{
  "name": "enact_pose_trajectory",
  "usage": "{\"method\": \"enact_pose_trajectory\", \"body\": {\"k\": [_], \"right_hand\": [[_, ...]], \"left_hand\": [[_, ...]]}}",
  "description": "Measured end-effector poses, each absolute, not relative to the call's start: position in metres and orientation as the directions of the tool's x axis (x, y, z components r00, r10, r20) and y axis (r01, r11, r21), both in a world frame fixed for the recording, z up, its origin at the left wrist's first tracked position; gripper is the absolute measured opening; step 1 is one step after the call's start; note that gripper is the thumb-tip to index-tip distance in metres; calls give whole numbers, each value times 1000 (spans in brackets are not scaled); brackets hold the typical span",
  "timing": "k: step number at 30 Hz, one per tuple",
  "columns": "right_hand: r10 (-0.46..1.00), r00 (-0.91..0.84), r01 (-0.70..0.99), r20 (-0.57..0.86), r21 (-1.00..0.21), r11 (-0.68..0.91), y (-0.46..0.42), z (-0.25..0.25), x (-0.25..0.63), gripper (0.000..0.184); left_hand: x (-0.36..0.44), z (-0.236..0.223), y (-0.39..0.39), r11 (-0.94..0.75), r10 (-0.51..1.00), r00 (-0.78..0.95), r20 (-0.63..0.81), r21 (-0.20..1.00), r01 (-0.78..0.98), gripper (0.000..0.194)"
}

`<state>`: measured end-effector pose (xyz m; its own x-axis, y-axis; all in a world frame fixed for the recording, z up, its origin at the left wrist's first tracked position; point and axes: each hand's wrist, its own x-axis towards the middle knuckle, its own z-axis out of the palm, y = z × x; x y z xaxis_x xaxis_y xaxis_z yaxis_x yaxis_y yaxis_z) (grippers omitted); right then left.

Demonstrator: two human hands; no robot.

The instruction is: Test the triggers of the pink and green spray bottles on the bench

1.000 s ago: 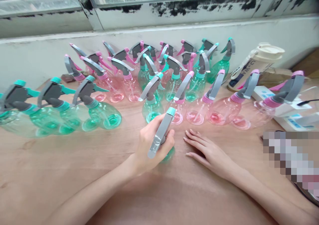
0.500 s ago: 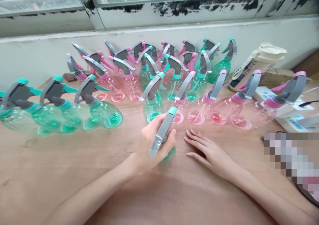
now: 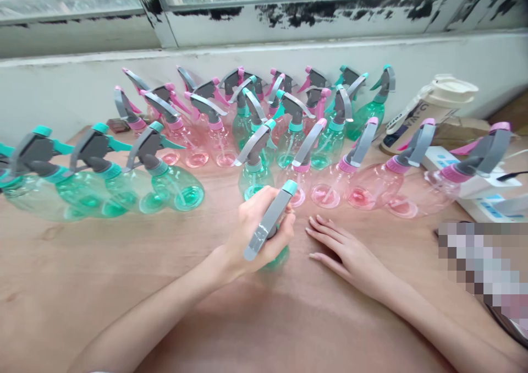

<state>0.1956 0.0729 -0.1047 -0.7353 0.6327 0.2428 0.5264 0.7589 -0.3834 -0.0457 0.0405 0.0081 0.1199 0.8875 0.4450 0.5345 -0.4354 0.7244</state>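
My left hand (image 3: 264,227) is wrapped round the neck of a green spray bottle (image 3: 270,219) with a grey trigger head and a teal nozzle tip. Part of its clear green body shows below my fingers, near the tabletop; the rest is hidden by the hand. To the right, my right hand (image 3: 342,249) lies flat on the wooden table (image 3: 330,329), fingers stretched out and holding nothing. Just beyond my left hand stands another green spray bottle (image 3: 254,177). Pink spray bottles (image 3: 328,188) form a row behind my right hand.
Several green spray bottles (image 3: 177,188) line the left side. More pink and green ones crowd the back by the wall (image 3: 61,87). At the right are a cream tumbler (image 3: 437,106), a white power strip (image 3: 487,202) and a pixelated object (image 3: 490,274).
The view has shifted slightly, so the bottles sit a little further right. My left hand keeps its grip on the green spray bottle, and my right hand stays flat in place.
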Motion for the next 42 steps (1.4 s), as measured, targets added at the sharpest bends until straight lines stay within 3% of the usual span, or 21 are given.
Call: {"method": "enact_pose_trajectory", "body": {"k": [4,12,39,42], "right_hand": [[627,-744,532,232,-361,766,73,-104,195,48],[630,-738,529,242,-371,763,73,-103,195,47],[646,-719,513,256,-432,742,73,-102,195,51],[642,-723,512,255,-426,746,72,-102,194,51]], "left_hand": [[-47,0,39,-451,876,101,472,725,520,26],[-44,-9,36,-463,859,51,509,733,499,34],[-45,-9,39,-449,872,74,485,729,516,37],[-45,-3,40,-443,878,89,471,725,528,29]]}}
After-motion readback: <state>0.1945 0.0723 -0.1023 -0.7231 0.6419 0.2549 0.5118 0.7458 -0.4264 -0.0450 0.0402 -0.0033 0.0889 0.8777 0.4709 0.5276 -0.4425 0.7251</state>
